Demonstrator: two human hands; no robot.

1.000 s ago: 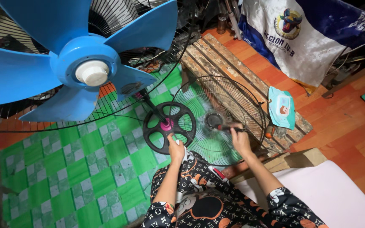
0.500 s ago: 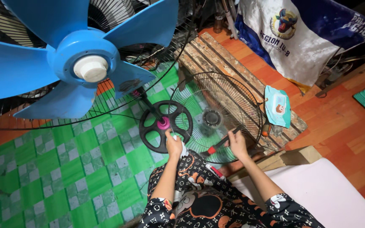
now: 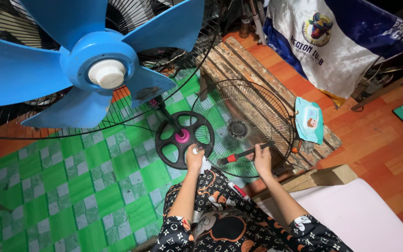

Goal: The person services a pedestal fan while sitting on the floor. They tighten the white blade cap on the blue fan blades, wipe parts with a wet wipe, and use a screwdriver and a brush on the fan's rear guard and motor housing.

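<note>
The right hand point(image 3: 262, 158) is clamped around a black-handled brush with a red band point(image 3: 244, 153), held nearly level with its dark end pointing left over the round black wire fan guard point(image 3: 243, 128). The guard is a dished grille of fine radial wires with a solid centre disc; it leans against the weathered wooden pallet point(image 3: 246, 74) behind it, directly ahead of the person's knees.

The left hand point(image 3: 194, 158) is closed on a small white object, its kind not discernible, touching the near rim of the black spoked fan base point(image 3: 183, 138). The base has a pink centre collar point(image 3: 182, 136) carrying a dark post.

The blue fan blade assembly point(image 3: 89, 60) fills the far left, above the green chequered floor mat point(image 3: 71, 186). A light blue wipes packet point(image 3: 309, 119) lies on the pallet, right of the guard.
</note>
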